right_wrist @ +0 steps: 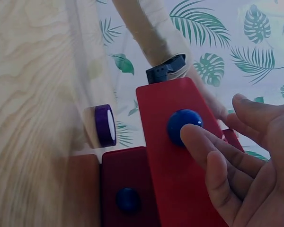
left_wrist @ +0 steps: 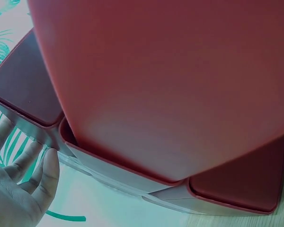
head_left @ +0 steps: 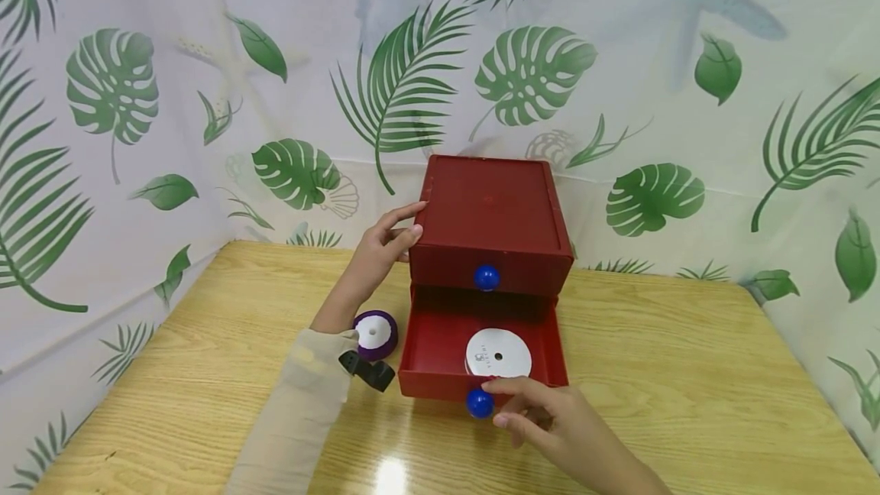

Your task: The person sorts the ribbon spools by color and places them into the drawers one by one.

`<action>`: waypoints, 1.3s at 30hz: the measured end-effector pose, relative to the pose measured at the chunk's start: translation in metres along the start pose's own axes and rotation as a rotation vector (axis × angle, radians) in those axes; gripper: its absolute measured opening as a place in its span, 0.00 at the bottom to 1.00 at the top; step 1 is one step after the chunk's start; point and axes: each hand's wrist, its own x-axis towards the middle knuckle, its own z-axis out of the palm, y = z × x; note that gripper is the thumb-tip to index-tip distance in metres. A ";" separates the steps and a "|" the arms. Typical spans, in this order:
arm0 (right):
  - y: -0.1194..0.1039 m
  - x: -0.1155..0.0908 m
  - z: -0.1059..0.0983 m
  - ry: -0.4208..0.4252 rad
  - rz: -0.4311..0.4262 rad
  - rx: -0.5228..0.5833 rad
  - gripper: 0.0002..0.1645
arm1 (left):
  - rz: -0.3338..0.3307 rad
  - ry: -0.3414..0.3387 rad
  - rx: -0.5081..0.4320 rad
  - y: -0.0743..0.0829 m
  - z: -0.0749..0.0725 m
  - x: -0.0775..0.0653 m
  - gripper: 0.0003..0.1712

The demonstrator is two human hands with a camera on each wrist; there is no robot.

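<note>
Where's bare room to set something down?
Bare tabletop lies right of the red cabinet and left of the left sleeve, out to the patterned cloth; the open drawer is bare left of its white disc. Crowded: between sleeve and drawer, around the purple spool, and at the drawer's knob, by the right hand.

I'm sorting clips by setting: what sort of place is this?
Probably an indoor tabletop set up for filming: a wood-grain table in front of leaf-print hangings, with a red drawer unit on it.

an indoor tabletop nook — home or studio, hard to tell — leaf-printed sheeting (head_left: pixel 440 90) behind and beside a wood-grain table (head_left: pixel 660 380).
</note>
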 end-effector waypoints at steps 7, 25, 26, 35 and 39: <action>0.007 0.002 0.006 -0.023 0.100 0.026 0.19 | 0.001 0.000 -0.004 0.000 0.000 0.000 0.27; 0.010 0.009 0.016 0.041 0.189 0.001 0.19 | -0.001 0.002 -0.012 -0.001 -0.001 0.003 0.27; 0.009 0.009 0.016 0.051 0.207 0.003 0.19 | -0.001 0.002 -0.012 -0.001 -0.001 0.003 0.27; 0.005 0.014 0.020 0.155 0.220 -0.038 0.17 | -0.007 0.004 -0.011 -0.001 -0.002 0.004 0.27; 0.006 0.017 0.022 0.193 0.196 -0.035 0.16 | -0.012 0.003 -0.016 -0.001 -0.001 0.004 0.27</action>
